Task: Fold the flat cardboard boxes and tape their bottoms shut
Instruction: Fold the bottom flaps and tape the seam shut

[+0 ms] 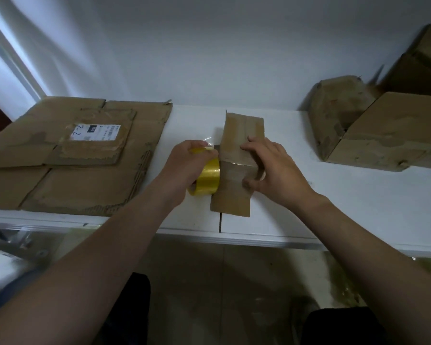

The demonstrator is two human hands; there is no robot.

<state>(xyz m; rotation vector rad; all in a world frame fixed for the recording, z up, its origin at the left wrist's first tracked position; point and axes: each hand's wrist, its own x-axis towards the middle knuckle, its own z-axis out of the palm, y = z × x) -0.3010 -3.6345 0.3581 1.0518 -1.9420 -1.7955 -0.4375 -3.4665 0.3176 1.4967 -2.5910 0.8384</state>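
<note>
A small brown cardboard box (237,135) lies folded on the white table (334,207), its flaps pointing away from me and toward me. My left hand (182,165) grips a yellow tape roll (208,179) held against the box's left side, with a clear strip of tape pulled up near my fingers. My right hand (271,168) rests on top of the box, fingers spread over the seam and thumb curled against its near side. A shiny line of tape crosses the box between my hands.
A stack of flat cardboard boxes (77,155), the top one bearing a white label, lies on the left. Several assembled boxes (373,128) sit at the right against the white wall. The table's front edge runs just below the box.
</note>
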